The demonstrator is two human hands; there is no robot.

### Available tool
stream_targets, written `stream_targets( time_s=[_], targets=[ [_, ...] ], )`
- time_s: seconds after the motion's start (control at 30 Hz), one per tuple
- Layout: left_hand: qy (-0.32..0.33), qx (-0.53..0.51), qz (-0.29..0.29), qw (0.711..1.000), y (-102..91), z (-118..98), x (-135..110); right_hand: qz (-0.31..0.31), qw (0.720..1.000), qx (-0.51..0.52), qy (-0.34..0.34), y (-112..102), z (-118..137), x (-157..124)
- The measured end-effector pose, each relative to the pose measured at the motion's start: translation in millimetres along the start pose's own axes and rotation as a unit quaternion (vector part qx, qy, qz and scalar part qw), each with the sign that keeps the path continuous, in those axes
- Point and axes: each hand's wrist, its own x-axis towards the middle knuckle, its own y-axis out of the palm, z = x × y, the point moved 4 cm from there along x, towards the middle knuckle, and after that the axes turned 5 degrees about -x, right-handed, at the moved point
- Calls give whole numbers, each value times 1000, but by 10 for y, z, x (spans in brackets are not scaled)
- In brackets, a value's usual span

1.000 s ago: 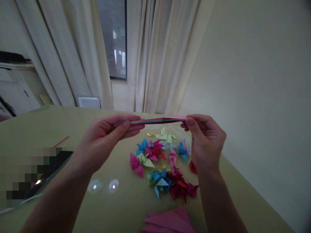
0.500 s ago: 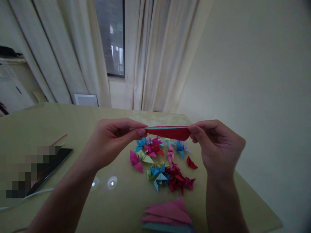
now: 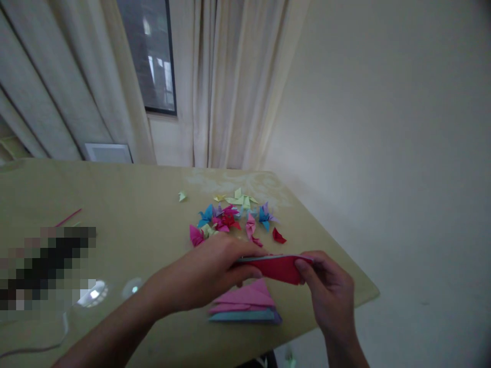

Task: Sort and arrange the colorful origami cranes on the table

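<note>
Between my two hands is a folded stack of red paper with a pale blue layer along its top edge. My left hand pinches its left end, the fingers laid over the top and the thumb below. At the other end, my right hand grips the paper between thumb and fingers. Just below and behind it, folded pink paper lies on a folded light blue sheet on the table. Past my hands sits a cluster of small origami pieces, among them a blue one and a red one.
The yellowish table ends on the right beside a plain wall. A thin pink stick and a blurred-out dark object lie at left, near a white cable. Curtains hang behind.
Both hands have lowered the red paper toward the pink stack. My left hand has slid further over the paper's left end. The view has turned to the right.
</note>
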Motion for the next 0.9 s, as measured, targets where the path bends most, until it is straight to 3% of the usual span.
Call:
stream_targets(
  time_s=[0.17, 0.27, 0.43, 0.53, 0.67, 0.8, 0.9],
  targets=[
    [-66, 106, 13, 992, 535, 335, -102, 111, 993, -19, 29, -4, -163, -409],
    [-70, 190, -4, 979, 841, 590, -262, 153, 987, -48, -25, -5, -283, -614],
    [-99, 329, -71, 936, 1224, 938, -506, 171, 976, -89, -103, 37, -525, -891],
    [-121, 347, -71, 927, 1357, 1082, -562, 193, 967, -100, -131, 108, -648, -978],
    [-157, 373, -22, 914, 1449, 1241, -508, 234, 954, -115, -148, 201, -701, -1002],
    [-133, 415, 10, 900, 1531, 1306, -446, 275, 939, -159, -129, 256, -691, -1000],
    [-119, 422, -12, 899, 1568, 1338, -464, 276, 935, -189, -119, 266, -703, -1011]
  ],
)
